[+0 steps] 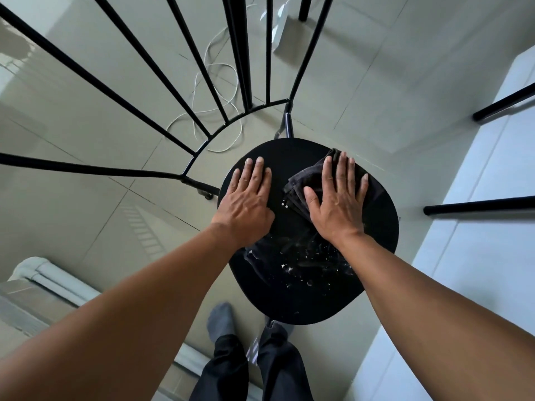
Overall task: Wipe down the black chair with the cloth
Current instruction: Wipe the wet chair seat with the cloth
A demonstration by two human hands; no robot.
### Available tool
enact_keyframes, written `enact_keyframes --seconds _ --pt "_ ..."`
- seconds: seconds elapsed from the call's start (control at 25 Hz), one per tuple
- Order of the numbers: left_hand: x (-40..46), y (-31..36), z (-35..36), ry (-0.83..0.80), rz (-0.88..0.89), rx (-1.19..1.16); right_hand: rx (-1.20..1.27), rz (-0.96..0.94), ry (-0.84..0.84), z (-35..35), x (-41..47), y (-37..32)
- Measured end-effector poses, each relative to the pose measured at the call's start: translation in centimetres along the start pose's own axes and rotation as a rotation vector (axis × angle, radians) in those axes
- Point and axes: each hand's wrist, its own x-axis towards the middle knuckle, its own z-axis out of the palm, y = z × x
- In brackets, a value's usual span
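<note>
— While he stands over it in grey socks [221, 319], what's nearest him on that black chair [301, 302]?

— Wet streaks and droplets [304, 264] on the front of the seat, so I'd judge that part has met the damp cloth already.

— And the hands?

— Left hand [246, 198] lies flat and spread on the bare seat, holding nothing; I'd guess it steadies the chair so it doesn't slide on the tiled floor [95, 91]. Right hand [338, 204] is flat too, fingers wide, palm pressing the dark folded cloth [307, 179] against the seat rather than clutching it. That gives a broad wiping patch.

— Where's the cloth exactly?

— Right rear part of the seat, under the palm, its edges poking out towards the left and back.

— Much left?

— Seems so. Beyond the hands the thin metal back bars [202, 70] look untouched, though I can't tell for sure. Past them a white cable [228, 105] curls on the floor.
</note>
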Motion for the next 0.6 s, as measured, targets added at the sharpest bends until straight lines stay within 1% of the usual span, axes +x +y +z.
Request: enact_keyframes --seconds 0.08,0.16,0.24,0.28,0.4,0.44,0.48,0.52,0.6 --pt "0.4 0.3 0.8 0.043 -0.003 -0.04 0.036 0.033 0.073 0.3 -0.2 -0.2" --pt "0.5 0.0 1.4 0.076 -0.01 -0.037 0.086 0.177 0.137 0.8 -0.1 -1.3" --pt "0.6 -0.5 1.7 0.096 0.006 -0.027 0.114 0.314 0.143 1.0 1.1 -3.6" --pt "0.6 -0.5 1.8 0.104 0.017 -0.023 0.103 0.299 0.13 0.9 1.8 -4.8" --pt "0.8 -0.5 2.3 0.134 0.045 -0.003 0.006 -0.014 0.091 0.8 3.6 -6.3" --pt "0.8 -0.7 2.3 0.14 0.052 0.01 -0.014 -0.079 0.075 0.6 3.8 -5.8" --pt "0.7 -0.9 2.3 0.141 0.051 0.027 -0.024 -0.094 0.069 0.4 3.6 -4.7" --pt "0.7 -1.2 2.3 0.14 0.045 0.041 -0.026 -0.058 0.074 0.4 3.0 -3.5" --pt "0.9 -1.2 2.2 0.13 0.047 0.06 -0.023 0.095 0.097 0.4 0.6 -0.4"
